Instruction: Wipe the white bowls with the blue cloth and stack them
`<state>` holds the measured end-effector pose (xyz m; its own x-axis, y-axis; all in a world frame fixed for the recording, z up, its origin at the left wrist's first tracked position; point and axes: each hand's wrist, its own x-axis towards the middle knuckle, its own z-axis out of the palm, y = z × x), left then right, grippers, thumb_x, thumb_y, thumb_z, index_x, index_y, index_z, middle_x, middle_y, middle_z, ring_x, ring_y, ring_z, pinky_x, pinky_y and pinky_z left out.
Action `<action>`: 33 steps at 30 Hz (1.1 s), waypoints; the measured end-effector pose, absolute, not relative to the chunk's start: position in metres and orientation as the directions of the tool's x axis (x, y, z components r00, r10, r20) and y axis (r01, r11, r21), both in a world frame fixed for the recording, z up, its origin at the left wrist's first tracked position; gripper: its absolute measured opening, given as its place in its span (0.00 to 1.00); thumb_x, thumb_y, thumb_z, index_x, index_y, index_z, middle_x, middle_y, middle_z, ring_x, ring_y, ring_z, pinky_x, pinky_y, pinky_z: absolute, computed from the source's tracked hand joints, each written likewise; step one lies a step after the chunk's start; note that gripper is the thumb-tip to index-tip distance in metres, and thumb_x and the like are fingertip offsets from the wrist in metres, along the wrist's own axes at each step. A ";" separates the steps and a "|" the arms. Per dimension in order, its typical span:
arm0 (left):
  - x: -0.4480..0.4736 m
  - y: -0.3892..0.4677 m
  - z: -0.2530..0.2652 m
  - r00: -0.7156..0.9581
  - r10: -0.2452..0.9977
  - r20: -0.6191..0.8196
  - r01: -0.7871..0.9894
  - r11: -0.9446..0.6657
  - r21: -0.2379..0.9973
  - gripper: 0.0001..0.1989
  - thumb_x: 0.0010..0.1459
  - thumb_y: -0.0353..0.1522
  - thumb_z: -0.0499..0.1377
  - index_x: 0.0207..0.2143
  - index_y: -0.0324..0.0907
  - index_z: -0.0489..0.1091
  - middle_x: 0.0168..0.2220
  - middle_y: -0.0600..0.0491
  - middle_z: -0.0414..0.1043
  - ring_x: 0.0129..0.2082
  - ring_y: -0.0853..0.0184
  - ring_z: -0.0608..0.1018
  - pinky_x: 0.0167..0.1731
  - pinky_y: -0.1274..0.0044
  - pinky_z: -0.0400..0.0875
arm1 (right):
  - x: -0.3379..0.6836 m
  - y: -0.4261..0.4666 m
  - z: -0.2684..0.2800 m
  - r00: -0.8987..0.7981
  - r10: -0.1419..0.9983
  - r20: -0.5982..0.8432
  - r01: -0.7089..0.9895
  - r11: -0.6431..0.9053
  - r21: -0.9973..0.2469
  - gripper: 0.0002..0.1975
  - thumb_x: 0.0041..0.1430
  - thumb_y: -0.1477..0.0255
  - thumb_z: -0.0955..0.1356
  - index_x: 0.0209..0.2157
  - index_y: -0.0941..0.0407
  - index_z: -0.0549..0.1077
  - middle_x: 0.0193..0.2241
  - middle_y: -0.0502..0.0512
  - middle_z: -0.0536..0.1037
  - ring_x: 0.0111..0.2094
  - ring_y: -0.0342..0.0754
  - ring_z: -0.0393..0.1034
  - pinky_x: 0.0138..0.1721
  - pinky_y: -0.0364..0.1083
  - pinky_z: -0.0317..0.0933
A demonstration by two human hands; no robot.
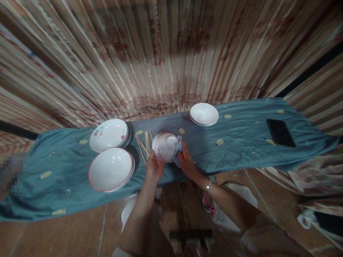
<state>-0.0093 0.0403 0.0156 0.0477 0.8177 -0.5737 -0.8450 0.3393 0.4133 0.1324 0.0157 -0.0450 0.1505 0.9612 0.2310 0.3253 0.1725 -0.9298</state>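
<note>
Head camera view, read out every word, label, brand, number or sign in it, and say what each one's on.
Nothing legible.
Tablecloth: small rectangular marks, too small to read.
Curtain: reddish printed marks, too blurred to read.
Top flowered dish: flower print; any lettering too small.
Held bowl: red pattern, no readable text.

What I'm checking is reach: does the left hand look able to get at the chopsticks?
Probably yes: the chopsticks lie close beside the left hand, with nothing seen stacked on them. It is holding the bowl, though, so would likely need freeing first.
</note>
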 end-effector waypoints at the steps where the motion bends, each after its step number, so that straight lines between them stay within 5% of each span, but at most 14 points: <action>1: -0.009 0.040 0.014 0.048 0.823 -0.567 -0.846 0.335 0.415 0.23 0.70 0.32 0.48 0.64 0.38 0.65 0.43 0.45 0.83 0.48 0.59 0.82 0.58 0.63 0.71 | 0.131 0.014 -0.047 0.145 0.962 0.230 0.352 0.168 -0.921 0.31 0.70 0.65 0.57 0.70 0.64 0.53 0.70 0.69 0.57 0.72 0.56 0.50 0.72 0.64 0.48; 10: -0.009 0.040 0.014 0.098 0.829 -0.551 -0.864 0.346 0.367 0.20 0.70 0.33 0.49 0.60 0.41 0.69 0.45 0.46 0.83 0.54 0.59 0.80 0.59 0.61 0.70 | 0.124 -0.010 -0.051 0.018 0.947 0.321 0.571 0.254 -0.781 0.35 0.73 0.67 0.55 0.74 0.55 0.33 0.75 0.64 0.42 0.75 0.53 0.34 0.72 0.64 0.44; 18: 0.000 0.039 0.031 0.076 0.848 -0.525 -0.869 0.315 0.382 0.25 0.71 0.34 0.45 0.67 0.40 0.61 0.50 0.43 0.81 0.50 0.59 0.82 0.56 0.64 0.72 | 0.132 -0.018 -0.040 -0.140 0.883 0.447 0.702 0.407 -0.585 0.39 0.70 0.78 0.56 0.73 0.52 0.28 0.75 0.64 0.33 0.75 0.59 0.32 0.70 0.67 0.50; 21: 0.001 0.038 0.034 0.058 0.846 -0.530 -0.873 0.301 0.385 0.25 0.72 0.33 0.44 0.68 0.39 0.59 0.49 0.43 0.81 0.44 0.62 0.83 0.54 0.69 0.73 | 0.134 -0.017 -0.037 -0.249 0.826 0.506 0.748 0.496 -0.442 0.40 0.68 0.83 0.56 0.74 0.53 0.32 0.75 0.65 0.38 0.75 0.58 0.32 0.70 0.66 0.52; 25: -0.002 0.036 0.032 0.115 0.840 -0.530 -0.867 0.345 0.360 0.25 0.72 0.33 0.45 0.68 0.40 0.61 0.45 0.45 0.83 0.38 0.65 0.84 0.47 0.75 0.75 | 0.133 -0.016 -0.031 -0.370 0.758 0.538 0.763 0.578 -0.289 0.34 0.67 0.84 0.59 0.72 0.57 0.51 0.72 0.66 0.53 0.75 0.58 0.36 0.69 0.65 0.55; 33: -0.007 0.034 0.026 0.090 0.806 -0.585 -0.866 0.354 0.354 0.23 0.71 0.32 0.50 0.66 0.42 0.64 0.32 0.52 0.83 0.29 0.68 0.83 0.36 0.80 0.77 | 0.127 -0.009 -0.016 -0.435 0.752 0.495 0.760 0.602 -0.246 0.29 0.68 0.80 0.60 0.69 0.55 0.60 0.69 0.61 0.62 0.74 0.57 0.43 0.69 0.63 0.54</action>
